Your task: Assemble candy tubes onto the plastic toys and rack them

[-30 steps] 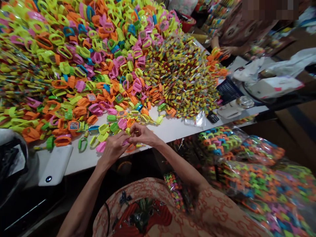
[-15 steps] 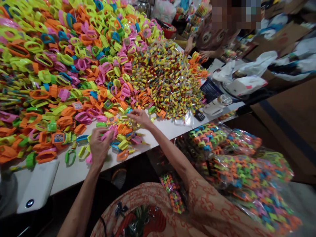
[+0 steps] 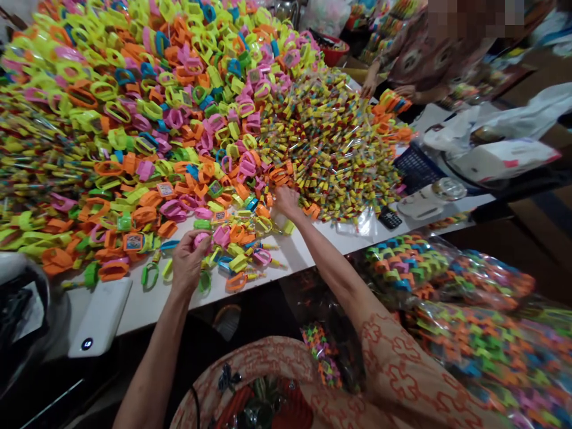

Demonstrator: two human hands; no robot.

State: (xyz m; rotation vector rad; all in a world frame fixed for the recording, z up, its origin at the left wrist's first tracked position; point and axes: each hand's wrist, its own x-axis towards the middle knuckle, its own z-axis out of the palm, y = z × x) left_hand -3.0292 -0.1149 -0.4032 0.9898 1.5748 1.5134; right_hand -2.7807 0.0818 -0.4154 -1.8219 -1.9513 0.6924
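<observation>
My left hand point(image 3: 190, 262) is closed in a pinch on a pink toy watch point(image 3: 202, 239), just above the table's front part. My right hand point(image 3: 286, 202) reaches out to the edge of the piles, its fingers bent and bunched; what is in them, if anything, I cannot make out. Close to its fingers are orange toy watches point(image 3: 280, 174) and a heap of thin yellow tubes point(image 3: 333, 149) with red tips. Between my hands lie several loose watches, among them a pink one point(image 3: 221, 236), a yellow one point(image 3: 239, 262) and an orange one point(image 3: 236, 282).
A large heap of coloured toy watches point(image 3: 156, 107) covers the left and back. A white power bank point(image 3: 100, 316) lies front left. Toward the right are a black phone point(image 3: 390, 218), a jar point(image 3: 448, 189), a blue basket point(image 3: 415, 164) and filled bags point(image 3: 473, 339). Another person point(image 3: 429, 59) works opposite.
My right hand has moved away from the loose watches to the edge of the tube heap. My left hand keeps a pink watch. The whole view has shifted, with things now farther right.
</observation>
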